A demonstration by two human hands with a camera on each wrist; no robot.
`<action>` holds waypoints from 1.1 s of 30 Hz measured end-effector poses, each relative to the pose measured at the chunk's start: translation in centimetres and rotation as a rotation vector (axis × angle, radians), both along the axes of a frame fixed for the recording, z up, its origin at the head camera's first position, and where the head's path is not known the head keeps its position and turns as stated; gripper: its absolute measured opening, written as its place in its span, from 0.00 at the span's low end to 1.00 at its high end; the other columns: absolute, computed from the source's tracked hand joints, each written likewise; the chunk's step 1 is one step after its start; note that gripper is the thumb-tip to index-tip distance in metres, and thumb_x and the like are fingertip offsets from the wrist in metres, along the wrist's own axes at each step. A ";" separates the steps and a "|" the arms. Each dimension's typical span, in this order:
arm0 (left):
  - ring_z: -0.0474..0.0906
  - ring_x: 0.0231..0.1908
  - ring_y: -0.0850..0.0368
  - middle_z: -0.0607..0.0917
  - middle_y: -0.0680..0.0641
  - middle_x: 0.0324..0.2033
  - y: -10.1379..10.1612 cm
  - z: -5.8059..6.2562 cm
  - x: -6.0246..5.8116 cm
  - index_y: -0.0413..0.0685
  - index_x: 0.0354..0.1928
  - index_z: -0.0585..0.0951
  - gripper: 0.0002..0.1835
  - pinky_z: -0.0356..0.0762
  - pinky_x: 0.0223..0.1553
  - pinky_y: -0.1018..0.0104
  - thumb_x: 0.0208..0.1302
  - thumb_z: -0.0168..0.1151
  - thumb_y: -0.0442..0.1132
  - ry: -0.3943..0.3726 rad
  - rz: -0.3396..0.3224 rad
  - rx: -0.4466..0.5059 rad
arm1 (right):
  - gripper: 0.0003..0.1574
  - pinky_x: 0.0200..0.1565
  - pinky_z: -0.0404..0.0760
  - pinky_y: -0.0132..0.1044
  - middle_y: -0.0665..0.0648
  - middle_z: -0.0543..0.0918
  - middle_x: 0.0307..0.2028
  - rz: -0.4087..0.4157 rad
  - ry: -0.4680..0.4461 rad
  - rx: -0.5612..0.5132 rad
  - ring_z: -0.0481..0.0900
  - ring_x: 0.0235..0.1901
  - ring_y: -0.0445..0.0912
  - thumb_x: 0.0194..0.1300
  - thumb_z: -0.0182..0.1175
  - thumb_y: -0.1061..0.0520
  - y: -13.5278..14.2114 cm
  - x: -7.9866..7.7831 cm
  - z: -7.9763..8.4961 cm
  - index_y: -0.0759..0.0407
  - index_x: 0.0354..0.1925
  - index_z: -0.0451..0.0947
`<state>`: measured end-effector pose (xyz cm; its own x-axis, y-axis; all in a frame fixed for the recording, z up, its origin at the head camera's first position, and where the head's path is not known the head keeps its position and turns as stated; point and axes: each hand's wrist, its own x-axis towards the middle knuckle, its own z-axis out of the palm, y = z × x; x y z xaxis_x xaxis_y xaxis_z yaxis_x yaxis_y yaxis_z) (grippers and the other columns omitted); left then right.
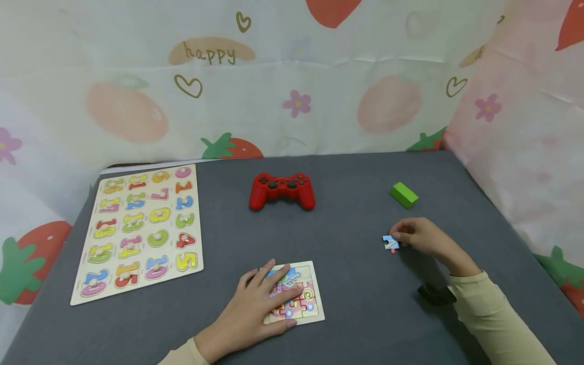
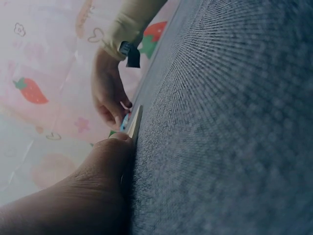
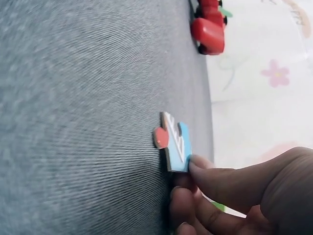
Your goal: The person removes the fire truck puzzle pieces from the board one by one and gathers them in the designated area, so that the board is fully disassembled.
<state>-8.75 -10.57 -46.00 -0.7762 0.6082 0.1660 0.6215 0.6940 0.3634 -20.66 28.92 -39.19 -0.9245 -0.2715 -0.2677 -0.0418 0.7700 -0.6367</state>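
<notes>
Between thumb and fingertips my right hand point(image 1: 422, 237) pinches a small light-blue jigsaw piece point(image 3: 176, 144) with white lines and a red knob on one side. In the right wrist view the piece hangs tilted close over the grey cloth. My left hand point(image 1: 257, 304) lies with fingers spread across a small square jigsaw puzzle point(image 1: 318, 299) in a pale frame. Pink, blue and yellow pieces show between the fingers; the puzzle's left part is hidden beneath the hand. In the left wrist view only the frame's edge point(image 2: 135, 122) appears past the left thumb.
A large number-puzzle board point(image 1: 146, 228) with knobbed numerals lies at the left. Toward the back are a red game controller point(image 1: 282, 190) and, right of it, a green block point(image 1: 404, 195). A printed cloth point(image 1: 337, 66) hangs behind the grey table point(image 1: 347, 213).
</notes>
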 end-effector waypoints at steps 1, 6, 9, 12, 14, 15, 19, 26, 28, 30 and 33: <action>0.47 0.73 0.47 0.58 0.54 0.73 0.0 0.0 0.0 0.77 0.67 0.66 0.30 0.52 0.63 0.41 0.64 0.46 0.70 -0.002 0.003 0.002 | 0.12 0.34 0.73 0.37 0.55 0.79 0.32 -0.001 -0.002 0.001 0.73 0.32 0.46 0.70 0.55 0.57 0.0 0.0 -0.1 0.63 0.44 0.79; 0.45 0.74 0.49 0.56 0.56 0.73 -0.1 -0.1 -0.1 0.75 0.70 0.63 0.34 0.49 0.65 0.42 0.63 0.46 0.72 -0.027 0.021 -0.002 | 0.11 0.35 0.72 0.38 0.55 0.80 0.33 0.003 0.009 0.018 0.74 0.33 0.46 0.71 0.54 0.56 0.0 -0.2 -0.3 0.60 0.44 0.79; 0.46 0.74 0.50 0.56 0.57 0.73 -0.2 -0.1 -0.1 0.72 0.70 0.62 0.36 0.50 0.65 0.43 0.62 0.46 0.72 -0.018 0.032 -0.006 | 0.10 0.35 0.72 0.39 0.54 0.81 0.34 0.022 0.038 0.032 0.74 0.33 0.46 0.71 0.54 0.56 -0.1 -0.3 -0.5 0.59 0.43 0.79; 0.47 0.74 0.51 0.56 0.57 0.73 -0.2 -0.2 -0.2 0.69 0.71 0.63 0.38 0.51 0.64 0.44 0.61 0.46 0.73 -0.002 0.035 -0.010 | 0.09 0.34 0.72 0.39 0.53 0.82 0.33 0.038 0.063 0.047 0.75 0.32 0.45 0.70 0.55 0.56 -0.1 -0.4 -0.7 0.59 0.43 0.79; 0.46 0.74 0.52 0.56 0.58 0.73 -0.1 -0.2 -0.2 0.68 0.71 0.63 0.38 0.52 0.64 0.44 0.61 0.46 0.73 0.004 0.036 -0.015 | 0.09 0.34 0.72 0.39 0.53 0.82 0.33 0.044 0.075 0.054 0.75 0.32 0.45 0.70 0.55 0.57 -0.1 -0.3 -0.8 0.59 0.42 0.79; 0.46 0.74 0.52 0.56 0.58 0.73 -0.1 -0.2 -0.2 0.67 0.71 0.63 0.39 0.51 0.64 0.44 0.61 0.46 0.73 0.003 0.038 -0.017 | 0.08 0.33 0.72 0.39 0.53 0.82 0.33 0.045 0.079 0.057 0.75 0.31 0.45 0.70 0.55 0.57 -0.1 -0.3 -0.8 0.59 0.42 0.79; 0.47 0.74 0.53 0.57 0.59 0.73 0.0 -0.2 -0.2 0.64 0.71 0.63 0.41 0.51 0.65 0.45 0.60 0.45 0.74 0.001 0.042 -0.017 | 0.08 0.33 0.72 0.39 0.53 0.82 0.33 0.045 0.092 0.065 0.75 0.31 0.44 0.70 0.55 0.58 -0.2 -0.1 -0.8 0.58 0.42 0.79; 0.48 0.73 0.54 0.58 0.59 0.72 0.0 -0.3 -0.2 0.60 0.71 0.63 0.43 0.51 0.65 0.45 0.60 0.46 0.74 0.009 0.043 -0.004 | 0.07 0.33 0.72 0.37 0.53 0.82 0.32 0.053 0.123 0.074 0.74 0.30 0.43 0.69 0.57 0.56 -0.4 0.0 -0.9 0.57 0.40 0.79; 0.48 0.73 0.53 0.58 0.59 0.72 0.0 -0.3 -0.2 0.59 0.71 0.63 0.42 0.51 0.65 0.45 0.60 0.46 0.74 0.011 0.041 0.001 | 0.07 0.33 0.72 0.37 0.53 0.82 0.32 0.059 0.131 0.080 0.74 0.30 0.42 0.69 0.57 0.56 -0.4 0.0 -0.9 0.57 0.40 0.79; 0.48 0.73 0.53 0.58 0.58 0.72 0.0 -0.3 -0.2 0.59 0.71 0.63 0.42 0.51 0.65 0.45 0.60 0.47 0.73 0.010 0.038 0.008 | 0.07 0.33 0.72 0.37 0.52 0.82 0.32 0.065 0.135 0.088 0.74 0.30 0.42 0.69 0.57 0.55 -0.4 0.1 -1.0 0.57 0.40 0.79; 0.49 0.73 0.52 0.59 0.58 0.72 0.0 -0.2 -0.3 0.59 0.71 0.64 0.42 0.51 0.64 0.45 0.60 0.48 0.73 0.010 0.038 0.014 | 0.08 0.32 0.72 0.36 0.53 0.81 0.31 0.071 0.138 0.092 0.73 0.29 0.42 0.69 0.57 0.55 -0.4 0.1 -0.9 0.57 0.41 0.79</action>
<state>-9.03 -10.60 -46.24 -0.7972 0.5756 0.1822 0.5982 0.7123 0.3671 -20.61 28.49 -40.11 -0.9335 -0.3175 -0.1667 -0.1799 0.8166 -0.5484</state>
